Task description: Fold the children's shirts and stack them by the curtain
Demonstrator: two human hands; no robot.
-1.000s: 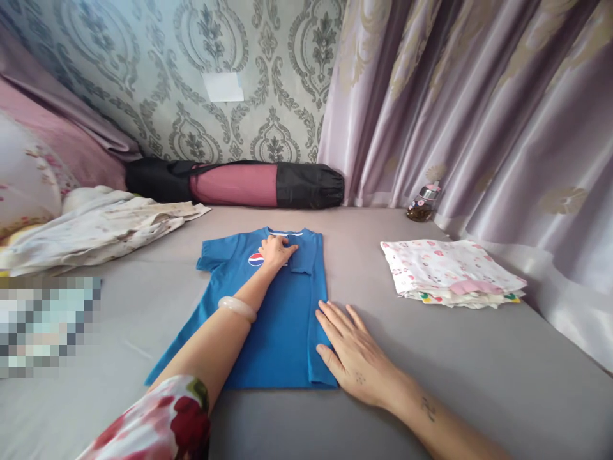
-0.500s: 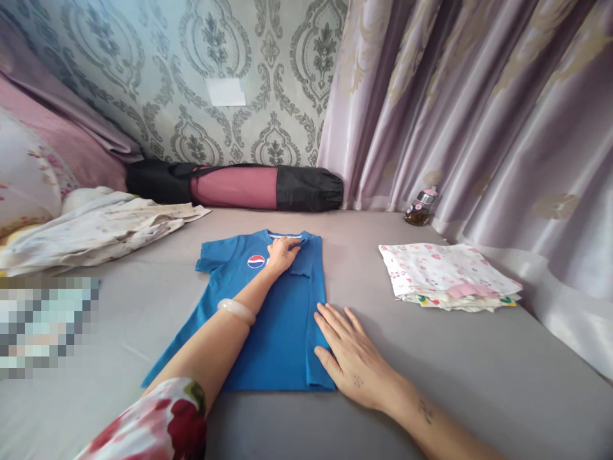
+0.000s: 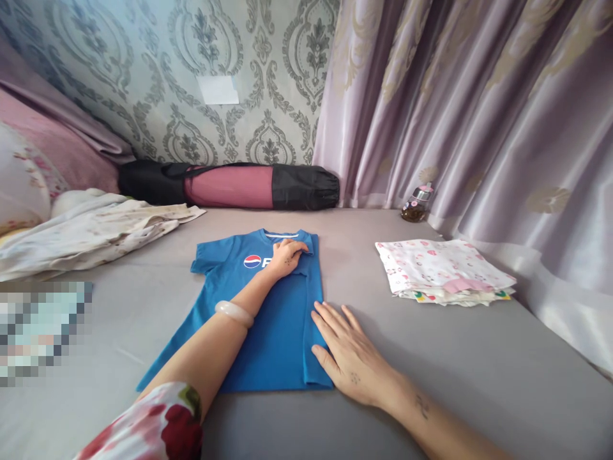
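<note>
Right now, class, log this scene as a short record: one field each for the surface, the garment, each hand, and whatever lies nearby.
surface: grey bed sheet
garment: blue T-shirt, lying flat, right side folded inward
left hand: left hand pressed flat near the collar
right hand: right hand flat, palm down, at the folded right edge
wrist: pale bangle on the left arm
right of shirt: folded patterned cloths
left of shirt: rumpled cream cloth
back: rolled mat in black bag, small bottle, curtain
</note>
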